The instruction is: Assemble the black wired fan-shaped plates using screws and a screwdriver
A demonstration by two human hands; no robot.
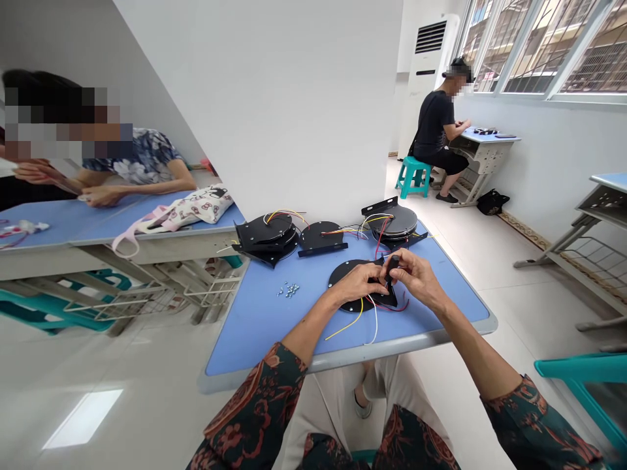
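A black round plate (pixel 345 271) with yellow, white and red wires lies on the blue desk (pixel 264 313) in front of me. My left hand (pixel 355 282) rests on the plate with its fingers pinched at a small black part near the plate's right side. My right hand (pixel 416 274) is closed round a short black tool handle (pixel 392 264) that stands upright over that same spot. The two hands touch each other. A small heap of silver screws (pixel 289 289) lies left of the plate.
Three more black wired assemblies (pixel 269 236) (pixel 321 236) (pixel 394 222) sit along the desk's far edge. A person leans on the blue desk (pixel 98 222) to the left, beside a patterned bag (pixel 196 205). Another person (pixel 438 127) sits at a far desk by the windows. A teal chair (pixel 582 385) stands at right.
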